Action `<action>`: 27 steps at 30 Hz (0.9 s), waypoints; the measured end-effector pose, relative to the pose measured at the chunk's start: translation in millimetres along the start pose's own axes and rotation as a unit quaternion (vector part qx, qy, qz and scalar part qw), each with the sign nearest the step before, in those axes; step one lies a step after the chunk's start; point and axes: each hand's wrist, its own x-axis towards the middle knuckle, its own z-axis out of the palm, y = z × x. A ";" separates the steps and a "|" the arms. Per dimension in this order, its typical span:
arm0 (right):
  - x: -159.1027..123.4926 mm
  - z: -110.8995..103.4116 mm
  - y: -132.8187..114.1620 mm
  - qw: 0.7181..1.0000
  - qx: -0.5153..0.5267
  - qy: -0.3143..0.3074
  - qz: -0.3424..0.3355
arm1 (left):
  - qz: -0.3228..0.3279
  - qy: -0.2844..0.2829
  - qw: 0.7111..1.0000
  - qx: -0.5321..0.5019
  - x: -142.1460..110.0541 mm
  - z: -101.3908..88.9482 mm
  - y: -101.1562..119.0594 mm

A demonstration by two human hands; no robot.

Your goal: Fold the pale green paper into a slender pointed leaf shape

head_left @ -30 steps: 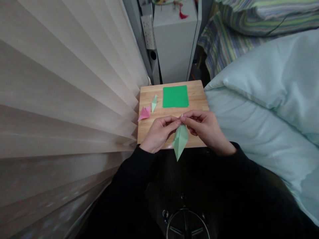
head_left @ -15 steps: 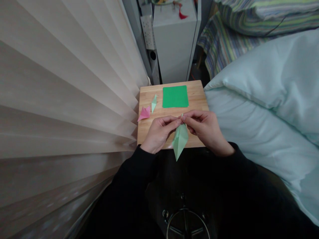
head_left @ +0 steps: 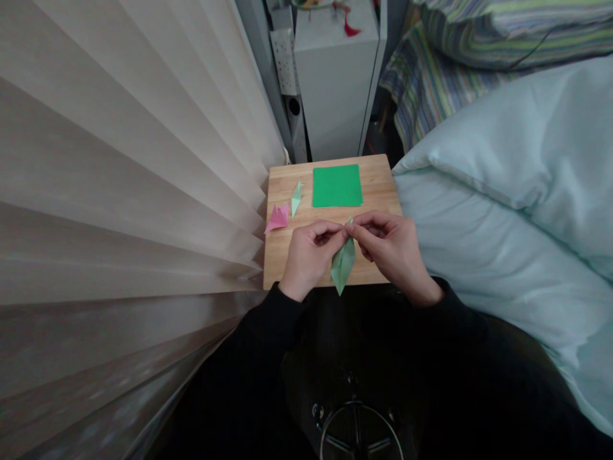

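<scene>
Pleated curtains (head_left: 158, 166) are hanging along the left, while a pale blue duvet (head_left: 507, 166) is spreading over the right and striped bedding (head_left: 431, 83) is lying beyond it. Past the table, a white cabinet (head_left: 338, 89) is standing with a red tassel (head_left: 353, 30) resting on top; a dotted box (head_left: 285, 64) is standing beside it, the contents of both staying hidden. The wooden table (head_left: 276, 259) is bearing a bright green paper square (head_left: 337, 186), a small pale folded piece (head_left: 296, 200) and, by the left edge, a pink folded piece (head_left: 278, 218). Over its near part, the left hand (head_left: 309, 255) and the right hand (head_left: 393, 246) are pinching the upper end of a light green folded paper (head_left: 343, 265), fingertips close together, its lower point aiming toward the person.
</scene>
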 end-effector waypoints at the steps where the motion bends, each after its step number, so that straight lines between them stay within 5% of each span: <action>1: 0.5 0.2 -0.6 1.000 0.009 0.000 0.008 | 0.008 0.003 1.000 0.010 -0.2 0.3 -0.4; 18: 1.2 -0.4 -7.3 0.999 0.038 -0.010 0.036 | -0.005 -0.019 0.999 -0.031 -1.3 0.7 3.4; 27: 0.3 -3.8 -2.8 0.998 -0.067 0.000 -0.016 | -0.056 -0.065 0.995 -0.041 -2.0 -0.1 7.7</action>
